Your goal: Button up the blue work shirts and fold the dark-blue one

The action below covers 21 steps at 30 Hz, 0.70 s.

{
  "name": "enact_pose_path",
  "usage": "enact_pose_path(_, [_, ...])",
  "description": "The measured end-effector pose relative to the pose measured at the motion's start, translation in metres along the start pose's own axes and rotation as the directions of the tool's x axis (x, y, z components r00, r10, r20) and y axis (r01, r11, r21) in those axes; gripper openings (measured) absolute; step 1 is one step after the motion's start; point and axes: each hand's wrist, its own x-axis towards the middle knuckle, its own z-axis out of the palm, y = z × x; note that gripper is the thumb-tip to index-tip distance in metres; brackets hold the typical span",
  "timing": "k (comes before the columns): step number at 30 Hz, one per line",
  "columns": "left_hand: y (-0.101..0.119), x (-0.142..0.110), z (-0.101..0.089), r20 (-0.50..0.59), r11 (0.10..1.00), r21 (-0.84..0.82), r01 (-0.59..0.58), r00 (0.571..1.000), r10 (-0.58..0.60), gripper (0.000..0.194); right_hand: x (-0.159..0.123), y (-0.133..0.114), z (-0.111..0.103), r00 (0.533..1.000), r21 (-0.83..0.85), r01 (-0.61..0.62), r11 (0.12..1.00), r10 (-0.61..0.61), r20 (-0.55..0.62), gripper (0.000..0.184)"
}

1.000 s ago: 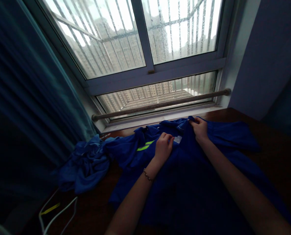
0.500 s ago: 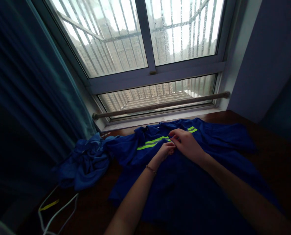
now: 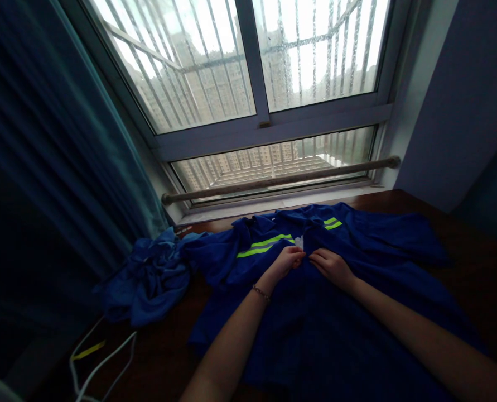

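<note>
A blue work shirt (image 3: 269,290) with yellow-green and grey stripes on its chest lies spread out, collar toward the window. My left hand (image 3: 288,259) is closed in a pinch on the shirt's front edge, just below the chest stripe. Close beside it on the right, my right hand (image 3: 333,267) has its fingers together on the opposite front edge. Between the two edges, just above my fingertips, a small white patch (image 3: 299,242) shows; what it is I cannot make out. The fabric right under the fingertips is hidden.
A crumpled blue garment (image 3: 148,273) lies to the left, against the blue curtain (image 3: 64,128). A white cable (image 3: 101,363) and a yellow strip (image 3: 89,350) are at lower left. Behind the dark wooden tabletop (image 3: 382,198) runs a rail (image 3: 281,181) before the window.
My right hand has moved down and to the right, from above my left hand to beside it. The white patch between the shirt's edges has come into view. The left hand stays about where it was.
</note>
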Motion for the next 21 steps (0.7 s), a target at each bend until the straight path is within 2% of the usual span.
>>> enact_pose_path(4, [0.0006, -0.0001, 0.0005, 0.022, 1.0, -0.004, -0.016, 1.0, 0.016, 0.031, 0.0015, -0.0044, -0.0004, 1.0, -0.033, 0.006, 0.999, -0.005, 0.019, 0.025])
enact_pose_path(9, [0.0011, 0.0016, 0.0002, -0.02, 0.999, 0.008, 0.034, 0.999, -0.034, 0.031, 0.0009, -0.0055, -0.0034, 0.999, -0.098, -0.043, 0.994, 0.044, 0.006, 0.025])
enact_pose_path(13, [0.0017, 0.0012, -0.0003, 0.002, 0.999, -0.024, 0.03, 1.0, -0.03, 0.029, 0.0006, -0.0059, -0.0062, 0.998, -0.124, -0.039, 0.991, 0.044, 0.038, 0.027])
enact_pose_path(17, [0.003, -0.0013, 0.0009, 0.019, 0.999, -0.046, 0.013, 1.0, -0.012, 0.029, 0.0017, -0.0072, -0.0065, 0.998, -0.111, -0.047, 0.993, 0.05, 0.028, 0.029])
enact_pose_path(21, [0.002, -0.0028, 0.0045, -0.021, 1.0, -0.018, -0.019, 1.0, 0.019, 0.029, 0.0028, -0.0088, -0.0058, 0.999, -0.084, -0.027, 0.996, 0.029, 0.027, 0.029])
